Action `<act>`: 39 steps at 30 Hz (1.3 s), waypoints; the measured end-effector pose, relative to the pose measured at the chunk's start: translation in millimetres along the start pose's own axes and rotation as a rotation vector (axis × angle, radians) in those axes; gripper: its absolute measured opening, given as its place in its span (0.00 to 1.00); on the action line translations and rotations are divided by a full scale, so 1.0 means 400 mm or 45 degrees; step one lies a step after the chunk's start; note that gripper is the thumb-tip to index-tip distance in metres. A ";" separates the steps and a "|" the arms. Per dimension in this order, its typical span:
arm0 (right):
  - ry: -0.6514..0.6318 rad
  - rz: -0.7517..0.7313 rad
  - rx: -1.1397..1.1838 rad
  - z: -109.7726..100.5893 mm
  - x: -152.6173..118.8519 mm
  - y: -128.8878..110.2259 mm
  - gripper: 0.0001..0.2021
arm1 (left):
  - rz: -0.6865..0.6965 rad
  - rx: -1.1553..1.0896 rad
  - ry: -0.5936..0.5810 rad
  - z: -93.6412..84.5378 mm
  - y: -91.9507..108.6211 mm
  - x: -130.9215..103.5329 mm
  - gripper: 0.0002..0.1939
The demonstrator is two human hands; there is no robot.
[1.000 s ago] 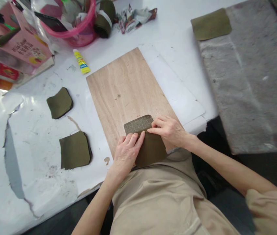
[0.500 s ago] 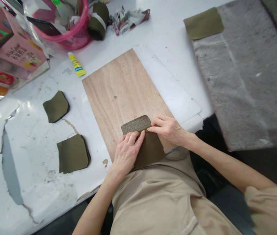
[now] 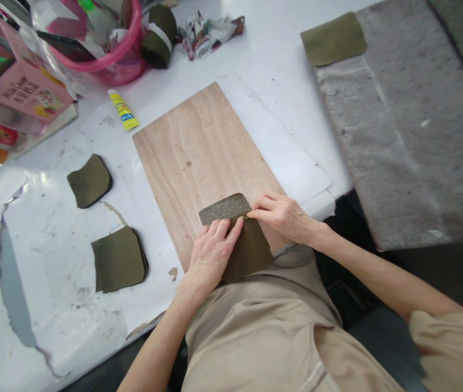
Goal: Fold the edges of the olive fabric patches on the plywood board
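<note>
An olive-brown leather-like piece lies over the near edge of a wooden board. Its far end shows a speckled grey strip, with a fold line just below. My left hand rests on the piece, fingers lying flat and thumb spread apart, tips pressing along the fold. At the fold's right end, my right hand pinches the edge between thumb and index finger. The piece's near end reaches down against my apron, and its left side is partly hidden under my left hand.
Left of the board are two stacks of olive pieces, a smaller stack and a larger stack. A yellow tube, pink basket and olive roll stand behind. A grey slab bears another olive piece at right.
The whole view has shifted slightly, with the table things a little further left. Both hands keep nearly the same hold on the piece, the left thumb and right fingertips close together at the fold.
</note>
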State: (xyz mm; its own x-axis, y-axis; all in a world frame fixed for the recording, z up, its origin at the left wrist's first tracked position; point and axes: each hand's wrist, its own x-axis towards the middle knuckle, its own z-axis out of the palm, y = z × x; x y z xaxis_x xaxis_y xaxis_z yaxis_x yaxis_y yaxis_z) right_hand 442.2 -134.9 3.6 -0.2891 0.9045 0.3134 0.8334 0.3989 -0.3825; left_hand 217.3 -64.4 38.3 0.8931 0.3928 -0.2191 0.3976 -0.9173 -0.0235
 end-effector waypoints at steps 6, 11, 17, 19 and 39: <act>0.001 0.017 -0.008 -0.001 -0.002 0.000 0.13 | -0.003 0.001 -0.034 -0.005 0.000 0.004 0.27; 0.041 0.058 0.014 0.003 -0.003 -0.001 0.13 | -0.019 -0.020 -0.059 -0.013 0.002 0.007 0.28; 0.066 0.096 0.041 0.003 0.002 -0.002 0.11 | -0.026 -0.022 -0.059 -0.015 0.003 0.008 0.28; 0.041 0.095 -0.003 0.003 0.005 -0.003 0.11 | -0.021 -0.018 -0.054 -0.015 0.002 0.008 0.28; -0.025 -0.006 -0.176 -0.009 -0.004 -0.004 0.15 | 0.008 0.070 -0.035 -0.022 0.016 0.019 0.29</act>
State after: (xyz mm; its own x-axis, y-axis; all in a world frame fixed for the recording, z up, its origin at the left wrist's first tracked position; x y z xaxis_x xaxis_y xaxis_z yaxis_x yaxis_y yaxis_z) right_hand 442.8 -137.4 6.9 -0.3013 0.9059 0.2975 0.8884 0.3801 -0.2574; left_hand 228.3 -66.6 45.1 0.8891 0.3857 -0.2465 0.3791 -0.9223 -0.0757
